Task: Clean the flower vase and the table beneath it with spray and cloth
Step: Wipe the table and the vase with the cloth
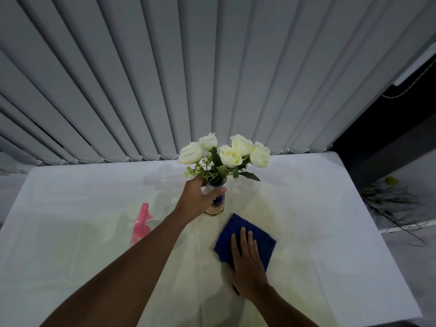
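Vase (218, 201) half hidden by left hand (197, 200) fingers clamped around it, right hand (247, 258) fingers flat on blue cloth (238, 237)

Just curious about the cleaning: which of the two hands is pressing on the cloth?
The right hand, lying flat on the blue cloth on the table. The left hand grips the vase instead.

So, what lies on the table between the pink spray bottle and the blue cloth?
In the head view, the left forearm crosses that stretch, between the spray bottle and the blue cloth; otherwise only white tablecloth.
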`<act>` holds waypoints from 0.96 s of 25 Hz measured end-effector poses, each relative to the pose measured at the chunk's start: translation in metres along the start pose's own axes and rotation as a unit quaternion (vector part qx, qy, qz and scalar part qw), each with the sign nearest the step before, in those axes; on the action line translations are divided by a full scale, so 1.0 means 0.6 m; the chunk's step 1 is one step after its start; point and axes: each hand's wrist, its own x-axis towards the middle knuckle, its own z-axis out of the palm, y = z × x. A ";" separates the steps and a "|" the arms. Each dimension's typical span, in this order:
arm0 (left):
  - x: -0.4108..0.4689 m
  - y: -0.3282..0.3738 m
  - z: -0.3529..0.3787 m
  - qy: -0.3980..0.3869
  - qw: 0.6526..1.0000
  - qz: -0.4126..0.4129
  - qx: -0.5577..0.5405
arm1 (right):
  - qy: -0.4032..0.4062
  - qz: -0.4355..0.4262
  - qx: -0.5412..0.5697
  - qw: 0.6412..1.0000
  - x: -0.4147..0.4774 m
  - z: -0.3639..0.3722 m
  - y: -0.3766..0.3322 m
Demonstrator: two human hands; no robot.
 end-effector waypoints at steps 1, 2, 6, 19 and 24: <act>0.001 0.002 0.000 0.002 1.000 0.006 0.004 | 0.024 -0.011 0.008 1.000 -0.002 0.004 0.005; 0.003 0.004 0.001 0.005 1.000 0.009 0.005 | 0.044 -0.025 0.027 0.998 -0.003 0.002 0.009; 0.007 0.016 -0.006 0.016 1.000 0.009 0.007 | 0.079 0.066 0.195 0.975 -0.004 -0.039 0.016; 0.017 0.138 -0.066 0.043 0.997 0.059 -0.035 | 0.272 0.198 0.581 0.741 0.037 -0.279 0.043; 0.022 0.227 -0.106 0.053 0.994 0.042 -0.084 | 0.332 0.003 0.554 0.764 0.048 -0.463 -0.067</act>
